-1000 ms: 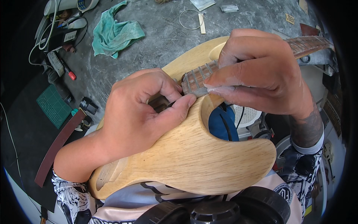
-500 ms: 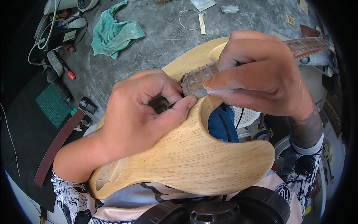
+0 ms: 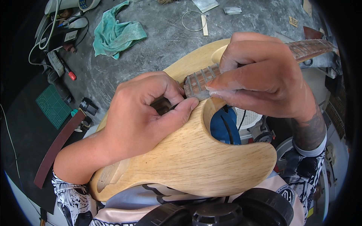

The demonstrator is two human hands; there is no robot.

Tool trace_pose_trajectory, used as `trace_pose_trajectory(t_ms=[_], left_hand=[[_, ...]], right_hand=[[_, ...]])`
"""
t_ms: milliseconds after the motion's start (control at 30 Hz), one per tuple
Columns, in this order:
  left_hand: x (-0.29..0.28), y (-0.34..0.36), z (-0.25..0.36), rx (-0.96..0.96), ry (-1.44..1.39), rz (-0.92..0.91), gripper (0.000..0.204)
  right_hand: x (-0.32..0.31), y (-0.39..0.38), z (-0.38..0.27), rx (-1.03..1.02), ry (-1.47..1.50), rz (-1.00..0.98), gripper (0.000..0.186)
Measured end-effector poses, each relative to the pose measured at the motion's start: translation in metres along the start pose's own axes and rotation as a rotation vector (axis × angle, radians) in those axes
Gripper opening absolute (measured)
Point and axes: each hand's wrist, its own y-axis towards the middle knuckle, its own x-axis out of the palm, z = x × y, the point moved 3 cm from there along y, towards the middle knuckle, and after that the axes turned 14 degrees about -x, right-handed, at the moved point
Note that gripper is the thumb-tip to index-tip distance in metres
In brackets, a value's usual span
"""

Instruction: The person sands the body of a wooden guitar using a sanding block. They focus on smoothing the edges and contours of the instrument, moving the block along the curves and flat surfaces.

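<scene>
My left hand (image 3: 147, 109) is curled on the pale wooden electric guitar body (image 3: 196, 158), its thumb and fingertips pressed in at the end of the fretboard (image 3: 197, 78), which has metal frets. My right hand (image 3: 264, 77) is closed over that fretboard, thumb and fingertips pinched at its near edge beside the cutaway. A thin greyish piece (image 3: 200, 94) lies along that edge between the two hands; I cannot make out exactly what it is or what each fingertip grips. White dust coats my right fingertips. The neck continues out to the upper right behind my right hand.
On the dusty grey worktop (image 3: 162, 41) are a teal cloth (image 3: 115, 32), a wire ring with a light strip, and small plates. Tools and cables crowd the left, with a green cutting mat (image 3: 52, 105) and a maroon strip (image 3: 56, 154). A blue object (image 3: 220, 124) shows through the cutaway.
Both hands and the guitar have shifted very slightly downward in view, my right hand most. Both grips look the same.
</scene>
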Motion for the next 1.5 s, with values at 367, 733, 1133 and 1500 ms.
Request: trace_pose_trajectory(t_ms=[367,733,1133,1500], left_hand=[[-0.0011,0.0003,-0.0016,-0.069,-0.009,-0.023,0.019],[-0.0015,0.0015,-0.0025,-0.037,-0.036,-0.033,0.016],[-0.0003,0.0004,0.0015,-0.044,0.009,-0.010,0.017],[-0.0007,0.0009,0.0032,-0.027,0.042,-0.009,0.018]], right_hand=[[-0.0002,0.0000,0.0008,0.017,0.031,-0.010,0.017],[-0.0011,-0.0012,0.0018,0.016,0.021,-0.007,0.019],[-0.0020,-0.0029,0.0007,-0.031,-0.020,0.015,0.023],[-0.0009,-0.0032,0.0011,-0.045,0.008,0.030,0.024]])
